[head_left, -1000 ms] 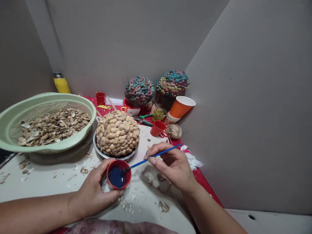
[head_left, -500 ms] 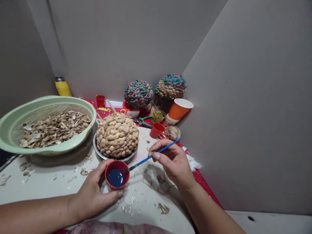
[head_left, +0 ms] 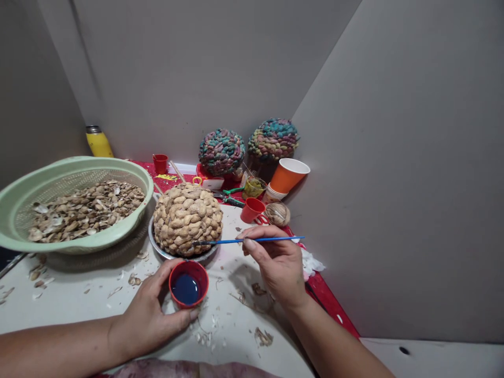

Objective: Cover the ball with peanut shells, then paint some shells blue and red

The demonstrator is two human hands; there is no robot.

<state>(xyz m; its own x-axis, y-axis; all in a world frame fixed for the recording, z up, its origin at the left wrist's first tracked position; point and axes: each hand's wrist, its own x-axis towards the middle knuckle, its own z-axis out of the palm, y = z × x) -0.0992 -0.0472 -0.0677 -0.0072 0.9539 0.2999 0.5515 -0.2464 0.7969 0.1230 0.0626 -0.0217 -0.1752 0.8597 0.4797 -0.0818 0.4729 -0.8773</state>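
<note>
Head view: left hand (head_left: 151, 307) holds cup (head_left: 200, 275), right hand (head_left: 277, 260) brush (head_left: 228, 241).

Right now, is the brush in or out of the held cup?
Out: the right hand holds the brush clear of the cup, bristles by the peanut ball.

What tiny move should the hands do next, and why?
Maybe the right hand should gently dab the paintbrush on the peanut-covered ball: the dark bristles are right at its lower front, where the peanuts look tan, and the left hand holds the red cup of blue liquid.
</note>
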